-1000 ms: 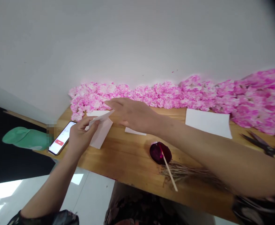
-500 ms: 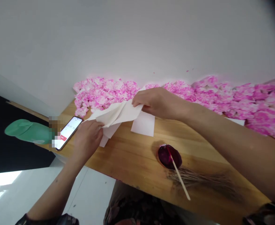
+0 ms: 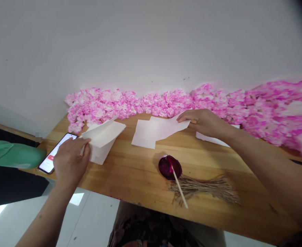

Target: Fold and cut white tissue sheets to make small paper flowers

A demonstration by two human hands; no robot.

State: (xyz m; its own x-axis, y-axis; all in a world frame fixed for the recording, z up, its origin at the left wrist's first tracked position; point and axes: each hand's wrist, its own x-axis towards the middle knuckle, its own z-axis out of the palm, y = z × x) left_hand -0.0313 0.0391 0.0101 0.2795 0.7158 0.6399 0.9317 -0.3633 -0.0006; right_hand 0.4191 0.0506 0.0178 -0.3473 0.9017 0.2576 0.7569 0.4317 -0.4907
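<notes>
Green and rounded, an object [image 3: 14, 156] lies at the far left beside a lit phone [image 3: 47, 165], next to which the left hand [image 3: 71, 161] grips bent white paper [image 3: 103, 135] with closed fingers. Apart from that, a flat sheet [image 3: 142, 134] overlaps a raised sheet [image 3: 168, 128] whose right edge the right hand [image 3: 207, 123] pinches narrowly, so each hand has its own paper. Nearer the body, a dark red dish [image 3: 164, 168] with a stick [image 3: 181, 190] leaning in it adjoins dry stems [image 3: 214, 187] on the wooden table [image 3: 130, 178], while pink flowers [image 3: 99, 104] line the grey wall [image 3: 140, 44].

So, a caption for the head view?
Left hand and right hand each hold white paper before pink flowers.
</notes>
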